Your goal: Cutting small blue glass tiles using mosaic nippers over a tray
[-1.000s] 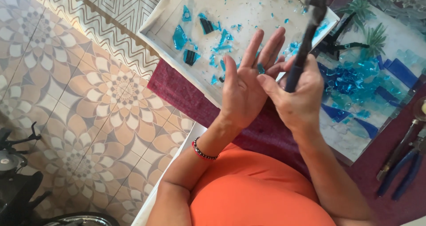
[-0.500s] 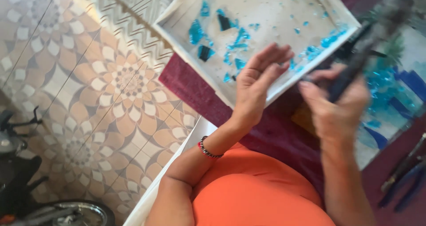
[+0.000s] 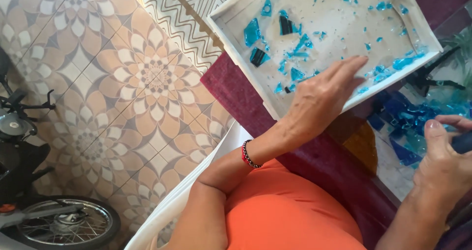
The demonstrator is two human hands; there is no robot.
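Note:
My left hand [image 3: 322,95] reaches out flat, fingers together, over the near edge of a white tray [image 3: 231,31] that holds several turquoise and dark glass shards [image 3: 253,31]. It holds nothing. My right hand [image 3: 445,164] sits at the right edge, thumb up, wrapped around a dark tool handle [image 3: 463,142] that is mostly out of frame. Below and right of the tray lies a mosaic panel [image 3: 408,117] with blue glass pieces. A red and black bead bracelet [image 3: 248,154] circles my left wrist.
The tray and panel rest on a maroon cloth [image 3: 236,90] over a table. A patterned tile floor [image 3: 123,83] lies to the left. A motorbike wheel [image 3: 64,223] and parts stand at the bottom left. I sit in a white plastic chair [image 3: 172,206].
My hands have come apart: the left has stretched out flat toward the tray, and the right has dropped to the right edge with the dark tool, which no longer stands upright between them.

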